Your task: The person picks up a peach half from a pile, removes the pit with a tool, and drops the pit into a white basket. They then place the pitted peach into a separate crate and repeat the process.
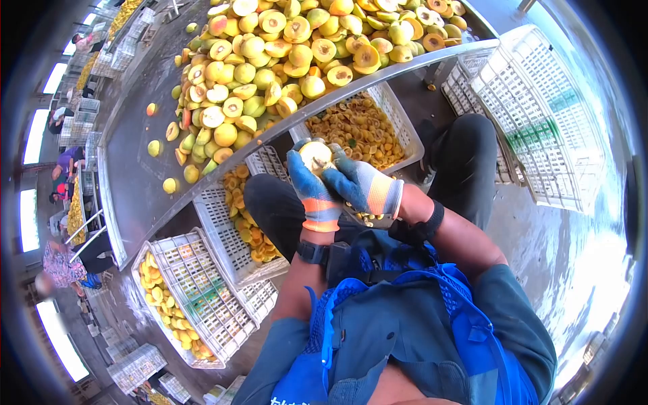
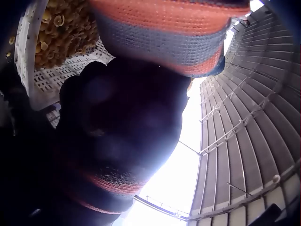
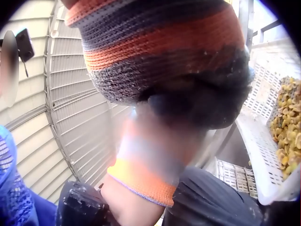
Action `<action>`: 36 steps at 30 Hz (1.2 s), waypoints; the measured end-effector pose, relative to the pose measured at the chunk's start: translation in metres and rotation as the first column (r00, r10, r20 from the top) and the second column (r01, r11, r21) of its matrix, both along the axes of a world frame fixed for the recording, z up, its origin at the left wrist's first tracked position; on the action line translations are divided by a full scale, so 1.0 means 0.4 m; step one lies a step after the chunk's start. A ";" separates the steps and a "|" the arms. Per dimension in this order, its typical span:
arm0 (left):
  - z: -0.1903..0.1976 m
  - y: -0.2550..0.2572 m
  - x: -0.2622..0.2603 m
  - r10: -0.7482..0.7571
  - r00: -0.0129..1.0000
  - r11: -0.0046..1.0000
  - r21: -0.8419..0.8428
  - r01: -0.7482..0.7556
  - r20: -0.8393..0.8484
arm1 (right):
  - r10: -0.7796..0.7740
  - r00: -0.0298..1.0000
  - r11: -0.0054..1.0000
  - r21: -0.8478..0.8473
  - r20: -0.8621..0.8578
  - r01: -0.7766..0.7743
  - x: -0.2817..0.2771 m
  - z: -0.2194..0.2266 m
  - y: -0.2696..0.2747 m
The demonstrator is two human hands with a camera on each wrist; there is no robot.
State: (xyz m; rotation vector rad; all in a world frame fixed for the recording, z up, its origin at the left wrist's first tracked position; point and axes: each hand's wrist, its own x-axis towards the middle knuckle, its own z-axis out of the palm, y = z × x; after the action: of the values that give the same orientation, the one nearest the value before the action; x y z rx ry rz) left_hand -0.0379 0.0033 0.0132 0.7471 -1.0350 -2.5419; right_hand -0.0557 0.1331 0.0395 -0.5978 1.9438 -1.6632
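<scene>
In the head view, my gloved left hand point(image 1: 312, 183) holds a halved peach point(image 1: 316, 155), its pale cut face turned up. My right hand point(image 1: 364, 185), in a matching blue, grey and orange glove, meets it at the fruit's lower right edge, fingers bent. I cannot tell whether the right hand grips a small tool. Both hands are above the lap, close to the metal table edge. In the left wrist view the left glove point(image 2: 127, 122) is dark and hides the fruit. The right glove point(image 3: 164, 56) fills the top of the right wrist view.
A metal table point(image 1: 135, 175) carries a heap of peach halves point(image 1: 270, 61). Below its rim stands a white crate point(image 1: 405, 128) of small brownish-orange pieces. Crates of yellow pieces point(image 1: 169, 310) stand at left; stacked white crates point(image 1: 540, 115) at right. Other people work far left.
</scene>
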 end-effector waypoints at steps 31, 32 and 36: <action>0.003 -0.230 0.073 0.058 0.997 -0.107 -0.993 -0.050 -0.057 | 0.273 0.693 0.962 -0.192 0.667 -0.194 -0.017 -0.052 0.057; 0.005 -0.313 0.104 0.137 0.987 -0.109 -0.992 -0.069 -0.084 | 0.138 0.838 0.981 0.043 0.529 -0.189 -0.020 -0.049 0.055; 0.042 -0.564 0.155 0.382 0.911 -0.070 -0.978 0.198 0.157 | 0.105 0.994 0.915 0.390 0.024 -0.107 -0.007 -0.163 0.059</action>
State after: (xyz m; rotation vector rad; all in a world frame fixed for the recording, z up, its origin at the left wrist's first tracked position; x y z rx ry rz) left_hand 0.0241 -0.2225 0.0299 0.7070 -2.3888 -0.6768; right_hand -0.0585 0.1568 -0.0256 -0.5303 2.1214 -1.1602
